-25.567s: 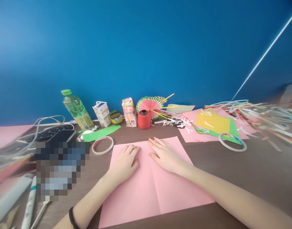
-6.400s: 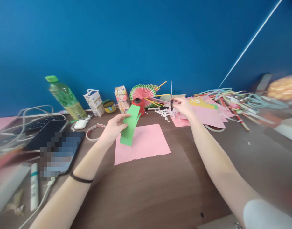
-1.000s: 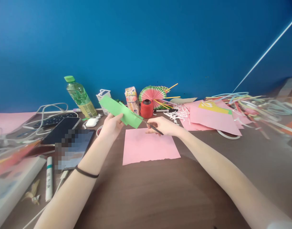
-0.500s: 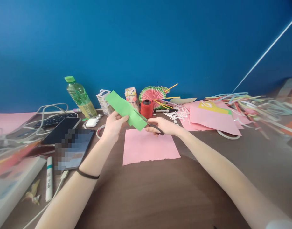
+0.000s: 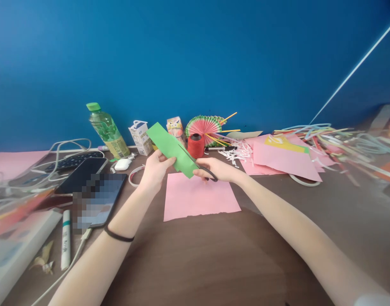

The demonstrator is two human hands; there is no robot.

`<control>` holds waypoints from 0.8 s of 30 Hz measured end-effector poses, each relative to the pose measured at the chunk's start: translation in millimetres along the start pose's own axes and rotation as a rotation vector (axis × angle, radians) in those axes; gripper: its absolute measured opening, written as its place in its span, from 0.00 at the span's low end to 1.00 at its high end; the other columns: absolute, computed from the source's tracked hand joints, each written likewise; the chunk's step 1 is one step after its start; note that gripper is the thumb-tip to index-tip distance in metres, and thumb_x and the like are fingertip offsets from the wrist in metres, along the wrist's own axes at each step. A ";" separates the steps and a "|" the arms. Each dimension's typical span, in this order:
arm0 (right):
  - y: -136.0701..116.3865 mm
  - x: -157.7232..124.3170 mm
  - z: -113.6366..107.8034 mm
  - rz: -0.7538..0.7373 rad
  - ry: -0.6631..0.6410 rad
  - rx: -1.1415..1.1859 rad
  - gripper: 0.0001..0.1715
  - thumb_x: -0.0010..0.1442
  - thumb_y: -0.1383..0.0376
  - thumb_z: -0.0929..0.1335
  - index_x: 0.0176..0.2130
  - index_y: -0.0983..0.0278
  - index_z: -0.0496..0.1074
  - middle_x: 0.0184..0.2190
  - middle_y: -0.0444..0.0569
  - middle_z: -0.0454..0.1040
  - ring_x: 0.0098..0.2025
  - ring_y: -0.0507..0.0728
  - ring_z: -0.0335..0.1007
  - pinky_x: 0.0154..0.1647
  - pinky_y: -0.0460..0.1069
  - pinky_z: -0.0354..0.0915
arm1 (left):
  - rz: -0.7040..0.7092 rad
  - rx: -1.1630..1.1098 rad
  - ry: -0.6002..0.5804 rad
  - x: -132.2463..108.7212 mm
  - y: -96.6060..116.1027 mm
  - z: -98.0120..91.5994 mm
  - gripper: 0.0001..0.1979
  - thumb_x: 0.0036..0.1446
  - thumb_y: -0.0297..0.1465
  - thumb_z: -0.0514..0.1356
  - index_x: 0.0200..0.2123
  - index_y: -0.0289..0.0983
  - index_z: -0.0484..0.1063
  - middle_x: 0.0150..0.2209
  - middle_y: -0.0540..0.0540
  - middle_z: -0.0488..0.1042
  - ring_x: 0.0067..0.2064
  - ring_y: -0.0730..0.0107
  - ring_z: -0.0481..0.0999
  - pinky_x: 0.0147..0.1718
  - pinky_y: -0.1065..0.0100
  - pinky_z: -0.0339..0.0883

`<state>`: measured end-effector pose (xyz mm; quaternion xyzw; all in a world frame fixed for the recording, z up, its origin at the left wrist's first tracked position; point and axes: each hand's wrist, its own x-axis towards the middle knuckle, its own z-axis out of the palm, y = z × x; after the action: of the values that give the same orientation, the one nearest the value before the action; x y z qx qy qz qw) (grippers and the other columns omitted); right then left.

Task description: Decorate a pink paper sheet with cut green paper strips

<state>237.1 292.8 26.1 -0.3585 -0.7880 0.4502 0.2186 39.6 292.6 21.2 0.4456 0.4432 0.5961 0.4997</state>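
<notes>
Between thumb and fingers, my left hand [image 5: 156, 170] pinches a piece of green paper [image 5: 169, 148] by its lower left edge. The paper is tilted, its upper end pointing away to the left. My right hand [image 5: 218, 168] is closed around the dark handles of a pair of scissors [image 5: 210, 172]. Their blades lie along the right edge of the green paper, partly hidden by it and by my fingers. Below both hands, a pink sheet [image 5: 199, 197] with a ragged near edge lies flat on the brown table [image 5: 195, 259].
Behind the paper stand a red thread spool [image 5: 196, 146], a folded paper fan [image 5: 204, 127] and a small carton [image 5: 140, 138]. A green-capped bottle [image 5: 108, 131], phones [image 5: 83, 175] and a marker [image 5: 65, 240] are on the left. Pink sheets [image 5: 284, 159] and paper strips lie right.
The green paper has shifted slightly right and turned a little steeper, uncovering more of the carton. My left hand has moved a little right with it; the scissors stay at the paper's edge.
</notes>
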 end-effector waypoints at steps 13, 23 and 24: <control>1.7 -1.1 2.1 -0.031 0.051 -0.004 0.17 0.55 0.53 0.66 0.29 0.64 0.61 0.18 0.39 0.61 0.21 0.49 0.61 0.24 0.45 0.59 | -0.015 -0.013 -0.015 0.0 0.7 0.4 0.18 0.35 0.25 0.67 0.35 0.33 0.73 0.32 0.43 0.79 0.36 0.57 0.78 0.39 0.57 0.73; 1.9 0.5 4.7 -0.029 0.076 0.002 0.19 0.54 0.51 0.67 0.29 0.64 0.62 0.18 0.39 0.63 0.20 0.49 0.63 0.22 0.45 0.62 | -0.041 -0.060 -0.021 0.6 0.0 0.3 0.18 0.34 0.24 0.67 0.34 0.32 0.73 0.30 0.43 0.78 0.37 0.55 0.78 0.40 0.56 0.73; 2.3 0.9 5.1 -0.028 0.080 0.005 0.19 0.54 0.51 0.67 0.29 0.64 0.62 0.18 0.39 0.63 0.19 0.49 0.63 0.22 0.45 0.62 | -0.041 -0.061 -0.024 0.5 0.0 0.2 0.18 0.34 0.24 0.67 0.34 0.32 0.72 0.31 0.43 0.79 0.37 0.56 0.78 0.40 0.57 0.73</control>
<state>234.0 291.5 21.7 -0.3644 -0.7826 0.4343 0.2572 39.8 293.1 21.3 0.4281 0.4277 0.5936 0.5305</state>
